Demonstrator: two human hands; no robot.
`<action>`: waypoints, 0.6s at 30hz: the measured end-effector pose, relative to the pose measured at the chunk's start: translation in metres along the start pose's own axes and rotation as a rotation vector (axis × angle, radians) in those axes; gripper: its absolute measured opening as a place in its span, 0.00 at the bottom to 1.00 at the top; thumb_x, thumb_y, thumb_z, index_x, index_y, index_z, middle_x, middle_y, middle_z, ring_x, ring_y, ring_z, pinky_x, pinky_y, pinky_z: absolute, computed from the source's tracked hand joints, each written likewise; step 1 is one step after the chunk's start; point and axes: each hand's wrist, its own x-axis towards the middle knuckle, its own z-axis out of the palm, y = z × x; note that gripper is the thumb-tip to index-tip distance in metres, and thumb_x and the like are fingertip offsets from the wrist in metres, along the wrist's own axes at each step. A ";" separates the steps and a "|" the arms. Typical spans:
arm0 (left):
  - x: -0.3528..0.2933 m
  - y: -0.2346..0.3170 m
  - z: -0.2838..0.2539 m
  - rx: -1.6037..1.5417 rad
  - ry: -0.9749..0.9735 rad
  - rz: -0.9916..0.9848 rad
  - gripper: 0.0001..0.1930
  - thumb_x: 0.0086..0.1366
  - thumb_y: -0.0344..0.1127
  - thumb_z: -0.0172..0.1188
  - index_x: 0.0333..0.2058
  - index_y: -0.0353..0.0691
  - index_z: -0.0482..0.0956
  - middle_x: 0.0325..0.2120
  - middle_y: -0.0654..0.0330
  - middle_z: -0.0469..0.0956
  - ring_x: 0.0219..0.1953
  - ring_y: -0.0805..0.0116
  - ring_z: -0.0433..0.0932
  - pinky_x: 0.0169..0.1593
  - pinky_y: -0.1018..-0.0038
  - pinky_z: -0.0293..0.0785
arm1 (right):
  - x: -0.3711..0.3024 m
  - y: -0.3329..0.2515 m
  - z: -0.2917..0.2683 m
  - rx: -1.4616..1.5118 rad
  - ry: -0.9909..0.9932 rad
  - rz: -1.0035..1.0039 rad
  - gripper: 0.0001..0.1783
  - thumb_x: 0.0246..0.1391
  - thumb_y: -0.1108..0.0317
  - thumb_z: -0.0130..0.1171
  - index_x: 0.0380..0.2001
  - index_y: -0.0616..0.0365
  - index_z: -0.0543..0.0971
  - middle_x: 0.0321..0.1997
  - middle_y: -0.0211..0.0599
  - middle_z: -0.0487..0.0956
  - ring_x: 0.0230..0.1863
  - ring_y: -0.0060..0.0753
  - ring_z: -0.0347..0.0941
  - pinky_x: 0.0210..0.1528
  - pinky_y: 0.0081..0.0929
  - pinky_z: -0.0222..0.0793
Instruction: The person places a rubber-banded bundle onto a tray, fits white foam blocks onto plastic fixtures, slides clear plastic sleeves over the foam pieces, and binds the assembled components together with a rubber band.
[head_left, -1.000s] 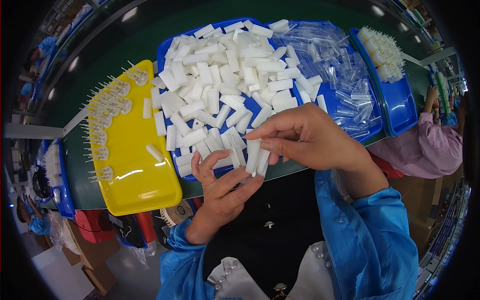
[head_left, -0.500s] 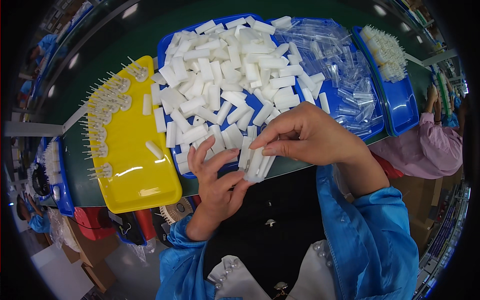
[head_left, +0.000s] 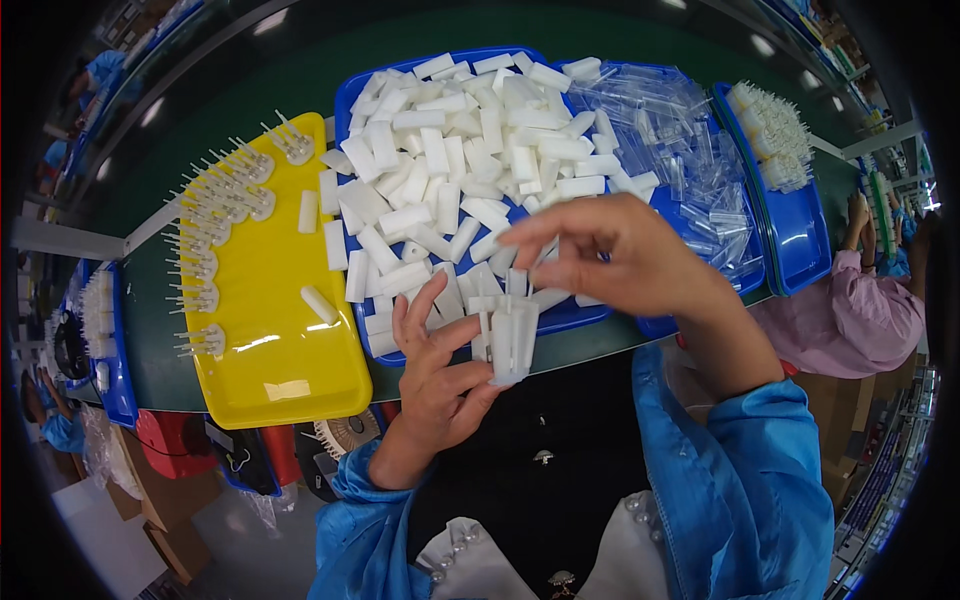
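Upright in front of me stands a white pronged holder with several white foam-like sleeves standing on its prongs. My left hand grips its round base between thumb and fingers, with the other fingers raised. Just above the holder's top is my right hand, thumb and index finger apart, with nothing visible between them. Behind both hands, a blue tray carries a heap of loose white sleeves. To the left, a yellow tray bears several bare pronged holders and a few loose sleeves.
A second blue tray holds clear plastic tubes at the right. Beyond it, another blue tray carries white pronged parts. A co-worker in a pink sleeve is at the far right. A fan sits below the table's left edge.
My right fingers have parted and lifted off the sleeves on the holder. The holder now stands more upright in my left hand. The whole view has shifted slightly.
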 end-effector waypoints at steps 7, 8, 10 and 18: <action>-0.005 0.000 -0.002 0.151 0.036 0.035 0.10 0.43 0.33 0.68 0.23 0.50 0.74 0.38 0.62 0.77 0.56 0.41 0.62 0.61 0.46 0.34 | 0.058 0.030 0.013 -0.903 0.122 -0.250 0.05 0.43 0.71 0.58 0.25 0.61 0.78 0.23 0.41 0.79 0.23 0.40 0.76 0.25 0.32 0.70; -0.005 0.000 -0.001 0.154 0.060 0.044 0.10 0.43 0.33 0.68 0.22 0.50 0.74 0.37 0.62 0.77 0.55 0.42 0.64 0.61 0.46 0.35 | 0.063 0.034 0.017 -0.904 0.124 -0.252 0.05 0.43 0.71 0.58 0.25 0.61 0.78 0.23 0.41 0.79 0.23 0.40 0.76 0.25 0.32 0.70; -0.006 -0.003 -0.001 0.158 0.075 0.055 0.09 0.43 0.31 0.66 0.22 0.48 0.74 0.36 0.63 0.75 0.56 0.41 0.62 0.61 0.45 0.35 | 0.070 0.039 0.024 -1.112 0.094 -0.146 0.05 0.41 0.71 0.57 0.24 0.61 0.76 0.22 0.43 0.78 0.26 0.47 0.76 0.29 0.38 0.71; -0.007 -0.007 -0.001 0.164 0.101 0.058 0.08 0.44 0.33 0.67 0.23 0.50 0.75 0.35 0.62 0.77 0.54 0.43 0.65 0.61 0.47 0.36 | 0.072 0.040 0.030 -1.084 0.018 -0.125 0.07 0.38 0.74 0.58 0.26 0.62 0.75 0.27 0.46 0.76 0.31 0.47 0.75 0.33 0.40 0.71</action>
